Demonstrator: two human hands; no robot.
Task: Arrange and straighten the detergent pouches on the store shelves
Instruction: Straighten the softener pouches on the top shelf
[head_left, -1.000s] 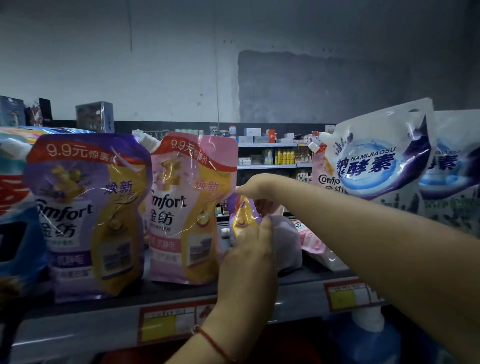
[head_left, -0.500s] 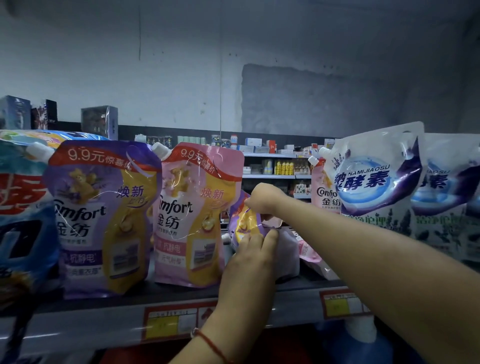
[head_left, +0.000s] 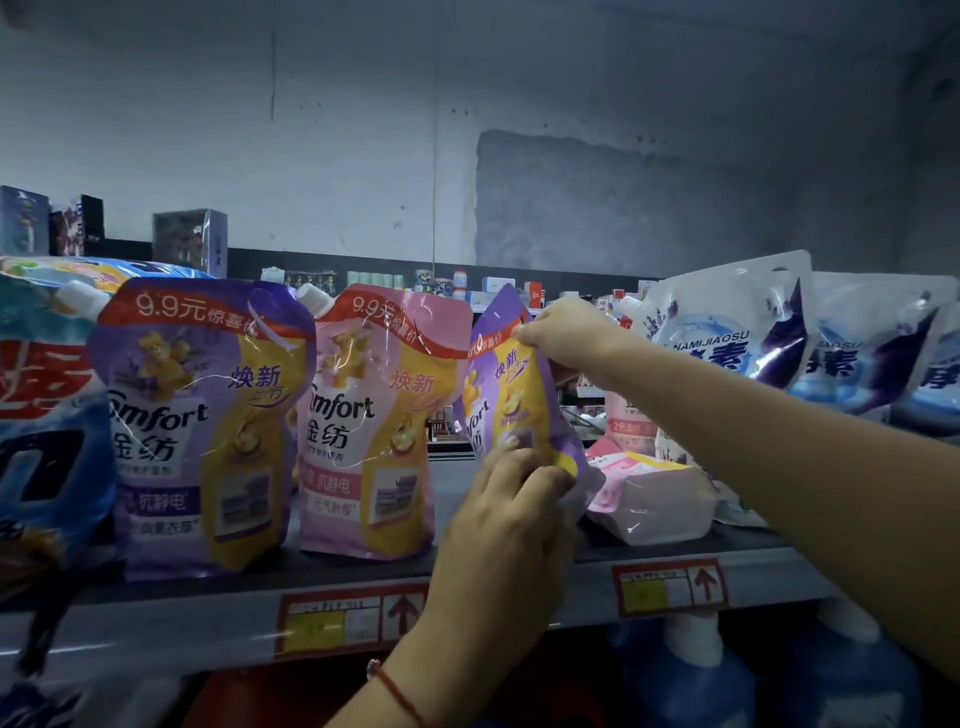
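Two hands (head_left: 563, 332) (head_left: 511, 499), purple pouch (head_left: 514, 395), seemingly tilted

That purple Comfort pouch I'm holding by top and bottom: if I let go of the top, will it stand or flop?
Probably flops. The held purple pouch is twisted and creased between right hand and left hand, so it looks soft. A pink pouch beside it already lies flat on the shelf. The glossy film may be slippery; keep the lower grip.
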